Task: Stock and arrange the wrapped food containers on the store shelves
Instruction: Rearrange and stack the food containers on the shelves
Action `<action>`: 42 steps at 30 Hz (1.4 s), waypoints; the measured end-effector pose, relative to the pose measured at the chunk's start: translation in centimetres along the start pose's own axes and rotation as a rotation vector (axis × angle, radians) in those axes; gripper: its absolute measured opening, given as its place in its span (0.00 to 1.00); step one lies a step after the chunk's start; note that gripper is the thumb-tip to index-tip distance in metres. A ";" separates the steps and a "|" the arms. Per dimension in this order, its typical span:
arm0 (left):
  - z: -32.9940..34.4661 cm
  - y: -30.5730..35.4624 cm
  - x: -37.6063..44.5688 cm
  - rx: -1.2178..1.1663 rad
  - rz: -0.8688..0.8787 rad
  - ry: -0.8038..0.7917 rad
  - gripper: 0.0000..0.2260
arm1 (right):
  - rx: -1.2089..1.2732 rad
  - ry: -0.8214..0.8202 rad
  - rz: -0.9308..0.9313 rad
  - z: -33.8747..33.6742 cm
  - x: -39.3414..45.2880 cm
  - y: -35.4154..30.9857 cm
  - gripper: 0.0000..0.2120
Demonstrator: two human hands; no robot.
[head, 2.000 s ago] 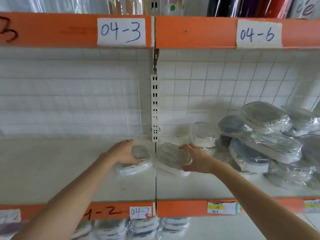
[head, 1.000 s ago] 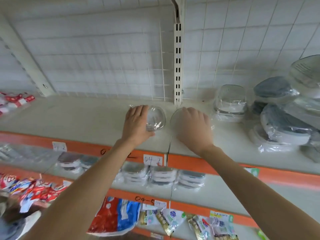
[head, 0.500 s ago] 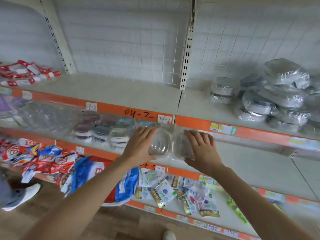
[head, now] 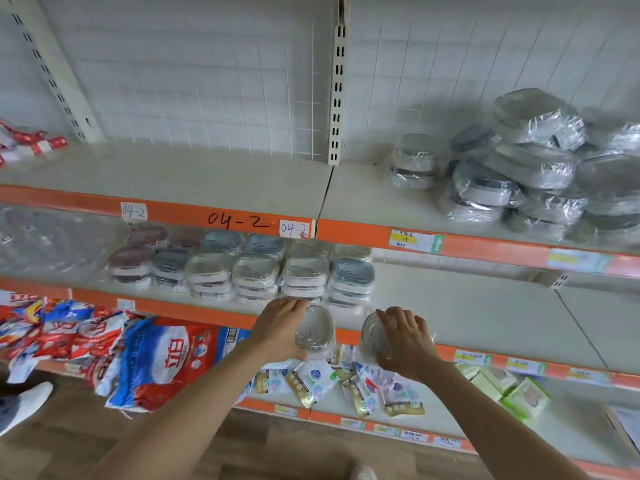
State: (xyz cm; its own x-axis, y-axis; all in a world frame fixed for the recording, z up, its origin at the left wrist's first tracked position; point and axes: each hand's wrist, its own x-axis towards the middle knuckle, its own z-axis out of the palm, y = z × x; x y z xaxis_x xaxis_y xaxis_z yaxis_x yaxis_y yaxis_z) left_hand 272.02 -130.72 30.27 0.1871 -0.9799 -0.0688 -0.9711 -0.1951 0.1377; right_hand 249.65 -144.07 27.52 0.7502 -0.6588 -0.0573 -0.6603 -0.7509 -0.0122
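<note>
My left hand [head: 280, 330] grips a clear wrapped container [head: 314, 329] in front of the middle shelf's orange edge. A little to its right, my right hand [head: 405, 337] grips a second clear wrapped container [head: 371, 336]; the two are apart. Just behind them, on the middle shelf [head: 467, 306], stand neat stacked rows of wrapped containers [head: 242, 268] with grey, blue and maroon lids. On the upper shelf [head: 207, 178], at the right, lies a loose pile of wrapped containers [head: 512, 174].
The middle shelf's right part is bare white board. Below hang a large red and blue bag [head: 162, 358] and small sachets [head: 311, 379]; green boxes [head: 512, 389] sit at the lower right. Red packets [head: 27, 143] lie at the upper left. A person's white shoe [head: 24, 403] is on the floor.
Both hands took the two containers off the upper shelf and carried them down to the middle shelf's front edge, then drew them apart. My view tilted downward.
</note>
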 end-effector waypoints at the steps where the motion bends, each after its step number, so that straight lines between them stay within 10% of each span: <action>1: 0.4 0.8 1.1 -0.005 0.007 -0.012 0.47 | -0.007 -0.005 0.014 0.2 0.2 1.5 0.42; 17: 16.2 15.9 22.8 -0.080 0.060 -0.206 0.38 | 0.062 -0.154 0.188 12.2 5.8 22.8 0.35; 29: 23.1 16.9 26.8 0.048 -0.008 0.136 0.24 | -0.001 0.122 0.272 18.8 8.7 25.1 0.20; 42: 23.7 13.9 35.1 0.015 -0.070 0.114 0.25 | 0.082 -0.064 0.170 20.0 17.3 25.7 0.30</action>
State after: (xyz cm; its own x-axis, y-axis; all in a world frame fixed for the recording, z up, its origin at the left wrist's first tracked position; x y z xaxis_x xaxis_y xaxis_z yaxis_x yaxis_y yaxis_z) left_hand 261.60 -166.84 6.33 0.2697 -0.9623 0.0352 -0.9569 -0.2637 0.1218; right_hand 244.91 -173.84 6.28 0.6253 -0.7696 -0.1290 -0.7801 -0.6207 -0.0784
